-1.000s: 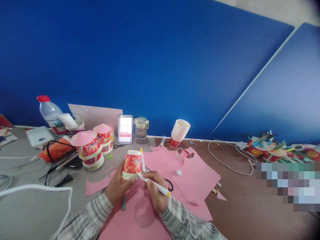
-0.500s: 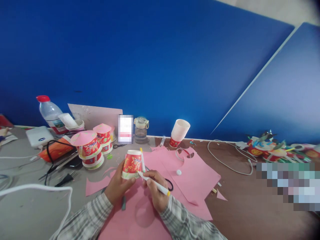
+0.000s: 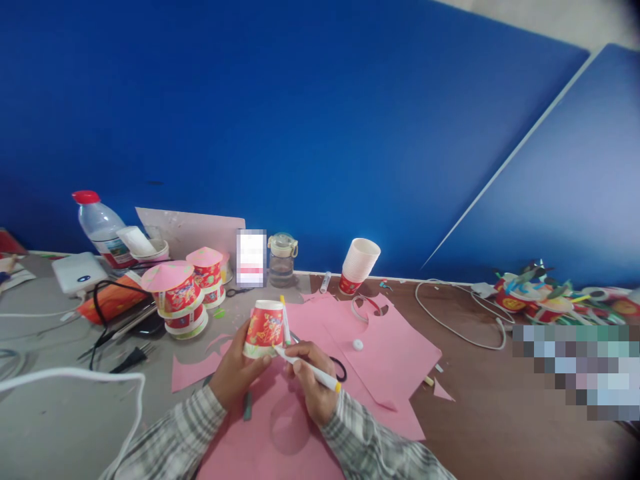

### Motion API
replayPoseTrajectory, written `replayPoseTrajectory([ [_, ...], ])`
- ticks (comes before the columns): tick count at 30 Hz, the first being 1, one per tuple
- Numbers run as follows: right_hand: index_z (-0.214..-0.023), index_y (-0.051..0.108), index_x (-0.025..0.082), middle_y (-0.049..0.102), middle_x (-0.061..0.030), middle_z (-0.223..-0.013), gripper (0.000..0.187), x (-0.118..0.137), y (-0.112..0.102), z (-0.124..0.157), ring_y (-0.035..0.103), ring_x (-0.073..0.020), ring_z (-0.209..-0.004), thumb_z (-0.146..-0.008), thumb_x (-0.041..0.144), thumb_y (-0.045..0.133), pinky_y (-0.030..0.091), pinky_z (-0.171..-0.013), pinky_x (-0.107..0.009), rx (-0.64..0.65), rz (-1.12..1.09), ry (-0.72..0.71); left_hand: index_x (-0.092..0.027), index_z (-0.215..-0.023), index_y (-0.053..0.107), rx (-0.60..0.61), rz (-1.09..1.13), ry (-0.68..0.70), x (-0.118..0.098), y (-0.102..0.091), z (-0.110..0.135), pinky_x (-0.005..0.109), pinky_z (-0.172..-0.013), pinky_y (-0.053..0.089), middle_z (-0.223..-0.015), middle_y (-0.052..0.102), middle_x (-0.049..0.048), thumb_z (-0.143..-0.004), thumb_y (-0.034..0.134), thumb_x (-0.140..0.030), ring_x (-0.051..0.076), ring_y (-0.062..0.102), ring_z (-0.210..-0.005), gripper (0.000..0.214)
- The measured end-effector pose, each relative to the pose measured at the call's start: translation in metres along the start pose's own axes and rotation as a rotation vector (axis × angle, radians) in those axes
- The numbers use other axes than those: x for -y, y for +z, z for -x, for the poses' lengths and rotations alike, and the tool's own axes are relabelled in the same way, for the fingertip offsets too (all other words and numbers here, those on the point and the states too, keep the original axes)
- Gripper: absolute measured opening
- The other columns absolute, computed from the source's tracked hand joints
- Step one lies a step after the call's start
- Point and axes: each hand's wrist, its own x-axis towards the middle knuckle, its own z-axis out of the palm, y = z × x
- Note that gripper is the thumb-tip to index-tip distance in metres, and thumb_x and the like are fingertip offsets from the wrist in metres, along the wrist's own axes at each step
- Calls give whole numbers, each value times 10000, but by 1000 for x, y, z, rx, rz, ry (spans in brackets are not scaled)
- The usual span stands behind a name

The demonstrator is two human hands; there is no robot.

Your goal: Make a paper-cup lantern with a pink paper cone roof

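Note:
My left hand (image 3: pixel 235 370) is wrapped round an upside-down red patterned paper cup (image 3: pixel 264 328), held just above a sheet of pink paper (image 3: pixel 380 347). My right hand (image 3: pixel 313 380) pinches a white marker (image 3: pixel 307 365) with a yellow end; its tip touches the cup's lower rim. A second white marker with a yellow cap (image 3: pixel 285 320) stands up beside the cup, between the two hands. Both sleeves are plaid.
Finished cup lanterns with pink cone roofs (image 3: pixel 175 293) stand at the left, near a water bottle (image 3: pixel 100 227), a power bank and cables. A stack of paper cups (image 3: pixel 357 265), a glass jar (image 3: pixel 281 259), black-handled scissors (image 3: pixel 339 367) and more cup crafts (image 3: pixel 530 293) lie around.
Almost nothing differs: the right hand and its marker shifted very slightly against the cup's rim. The left hand and cup stay in place.

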Motion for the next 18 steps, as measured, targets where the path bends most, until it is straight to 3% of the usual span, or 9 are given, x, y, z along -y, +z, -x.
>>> replayPoseTrajectory([
  [18, -760, 664, 177, 581, 27, -479, 183, -3, 1, 0, 498, -102, -376, -737, 267, 506, 417, -373, -186, 7, -27, 10, -204, -1187, 347, -15, -28, -4, 0, 0, 0, 470, -868, 403, -1082, 598, 88, -443, 643, -558, 298, 509, -1013, 876],
])
